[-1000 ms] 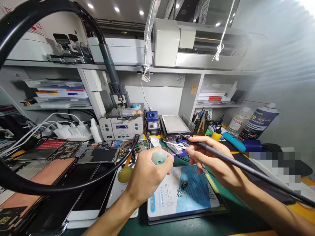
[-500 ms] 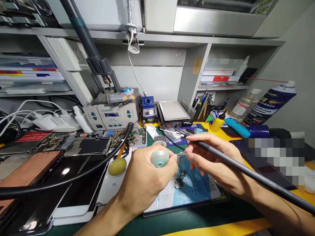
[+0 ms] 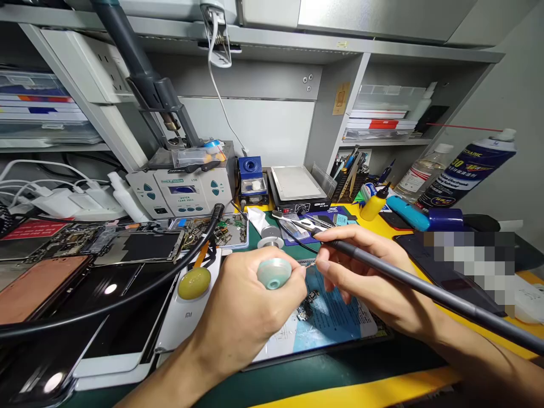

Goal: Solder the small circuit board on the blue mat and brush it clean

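Left hand grips a pale green knobbed tool (mostly hidden in the fist); right hand holds a slim dark tool near the blue-and-white pad.

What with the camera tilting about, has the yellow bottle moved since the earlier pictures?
No: the yellow bottle stands just right of the black mesh pen holder, as before.

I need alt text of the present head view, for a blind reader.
The left hand holds a round pale-green handle and the right hand a long dark tool, close together above a blue-and-white pad on a crowded electronics bench. Phone parts lie to the left; a grey control unit stands behind.
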Demonstrator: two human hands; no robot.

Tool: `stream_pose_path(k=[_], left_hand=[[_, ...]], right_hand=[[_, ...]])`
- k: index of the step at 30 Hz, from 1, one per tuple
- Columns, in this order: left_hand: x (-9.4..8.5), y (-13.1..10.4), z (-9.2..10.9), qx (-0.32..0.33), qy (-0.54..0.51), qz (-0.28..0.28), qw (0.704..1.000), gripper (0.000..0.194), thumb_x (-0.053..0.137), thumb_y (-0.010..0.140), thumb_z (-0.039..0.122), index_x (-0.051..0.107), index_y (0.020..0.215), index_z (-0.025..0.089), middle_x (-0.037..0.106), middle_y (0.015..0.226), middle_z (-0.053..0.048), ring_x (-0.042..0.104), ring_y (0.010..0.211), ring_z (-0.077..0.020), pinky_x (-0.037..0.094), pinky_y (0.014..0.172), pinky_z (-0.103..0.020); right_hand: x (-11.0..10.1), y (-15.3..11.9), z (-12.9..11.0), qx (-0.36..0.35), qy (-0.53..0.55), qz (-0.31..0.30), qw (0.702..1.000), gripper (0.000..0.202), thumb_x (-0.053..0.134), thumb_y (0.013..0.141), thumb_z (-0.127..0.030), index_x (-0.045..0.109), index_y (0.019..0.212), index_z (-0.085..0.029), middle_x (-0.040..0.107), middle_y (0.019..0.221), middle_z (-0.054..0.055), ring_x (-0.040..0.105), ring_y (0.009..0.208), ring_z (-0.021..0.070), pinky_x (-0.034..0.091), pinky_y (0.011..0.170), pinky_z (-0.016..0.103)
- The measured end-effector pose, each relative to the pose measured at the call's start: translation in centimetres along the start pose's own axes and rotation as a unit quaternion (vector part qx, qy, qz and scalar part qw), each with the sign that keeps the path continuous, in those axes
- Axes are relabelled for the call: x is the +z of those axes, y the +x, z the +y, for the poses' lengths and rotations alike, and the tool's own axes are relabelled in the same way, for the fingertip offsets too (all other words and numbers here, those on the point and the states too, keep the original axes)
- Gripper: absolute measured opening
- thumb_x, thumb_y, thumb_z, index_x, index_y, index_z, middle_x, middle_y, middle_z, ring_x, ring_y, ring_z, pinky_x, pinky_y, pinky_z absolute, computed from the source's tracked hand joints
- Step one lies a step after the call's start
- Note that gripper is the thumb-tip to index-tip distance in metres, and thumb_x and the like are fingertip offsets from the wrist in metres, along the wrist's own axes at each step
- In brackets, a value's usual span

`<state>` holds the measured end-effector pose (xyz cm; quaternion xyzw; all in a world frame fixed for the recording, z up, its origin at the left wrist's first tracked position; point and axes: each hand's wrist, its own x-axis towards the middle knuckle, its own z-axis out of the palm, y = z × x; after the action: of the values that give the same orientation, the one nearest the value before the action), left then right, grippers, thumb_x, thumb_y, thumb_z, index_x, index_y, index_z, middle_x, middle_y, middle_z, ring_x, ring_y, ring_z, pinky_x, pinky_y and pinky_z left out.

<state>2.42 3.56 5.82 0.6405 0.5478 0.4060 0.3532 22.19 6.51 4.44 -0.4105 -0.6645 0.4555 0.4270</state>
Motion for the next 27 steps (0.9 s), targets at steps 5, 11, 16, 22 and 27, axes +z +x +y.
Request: stream_pose_path(k=[5, 11, 16, 22, 27], left_hand=[[0.02, 0.20, 0.18, -0.004, -0.002, -0.004, 1.000, 0.017, 0.064, 0.079, 0.030, 0.071, 0.070, 0.018, 0.067, 0.063, 0.002, 0.050, 0.053, -0.0080, 0.038, 0.045, -0.015], [-0.07, 0.19, 0.33, 0.000, -0.021, -0.006, 1.000, 0.018, 0.065, 0.080, 0.028, 0.072, 0.068, 0.017, 0.063, 0.058, 0.003, 0.047, 0.049, -0.0063, 0.034, 0.043, -0.015], [-0.24, 0.22, 0.30, -0.011, -0.025, -0.009, 1.000, 0.019, 0.065, 0.081, 0.029, 0.070, 0.067, 0.017, 0.059, 0.053, 0.004, 0.046, 0.046, -0.0064, 0.032, 0.041, -0.016], [-0.22, 0.26, 0.29, -0.014, -0.022, -0.016, 1.000, 0.021, 0.064, 0.082, 0.028, 0.068, 0.065, 0.017, 0.057, 0.053, 0.005, 0.045, 0.047, -0.0070, 0.032, 0.042, -0.017], [-0.21, 0.34, 0.18, -0.016, -0.015, -0.026, 0.999, 0.022, 0.062, 0.084, 0.029, 0.068, 0.066, 0.017, 0.058, 0.054, 0.004, 0.047, 0.050, -0.0078, 0.035, 0.046, -0.017]], right_hand=[[0.15, 0.16, -0.47, 0.019, 0.024, -0.009, 0.999, 0.020, 0.073, 0.088, -0.027, 0.066, 0.106, -0.027, 0.069, 0.079, -0.001, 0.062, 0.055, 0.0098, 0.051, 0.044, 0.017], [0.08, -0.04, -0.64, 0.043, 0.067, -0.023, 0.997, 0.018, 0.072, 0.088, -0.026, 0.065, 0.104, -0.025, 0.066, 0.070, -0.003, 0.058, 0.050, 0.0084, 0.050, 0.041, 0.016], [-0.25, 0.04, -0.50, 0.050, 0.080, -0.037, 0.995, 0.020, 0.074, 0.088, -0.030, 0.064, 0.105, -0.026, 0.066, 0.074, -0.002, 0.060, 0.052, 0.0105, 0.051, 0.041, 0.019], [-0.14, 0.05, -0.90, 0.073, 0.104, -0.037, 0.991, 0.020, 0.075, 0.086, -0.029, 0.063, 0.101, -0.025, 0.064, 0.063, -0.004, 0.056, 0.047, 0.0109, 0.049, 0.039, 0.019], [-0.16, -0.25, -1.02, 0.069, 0.113, -0.033, 0.991, 0.021, 0.076, 0.085, -0.029, 0.062, 0.100, -0.025, 0.065, 0.063, -0.004, 0.055, 0.045, 0.0096, 0.047, 0.039, 0.018]])
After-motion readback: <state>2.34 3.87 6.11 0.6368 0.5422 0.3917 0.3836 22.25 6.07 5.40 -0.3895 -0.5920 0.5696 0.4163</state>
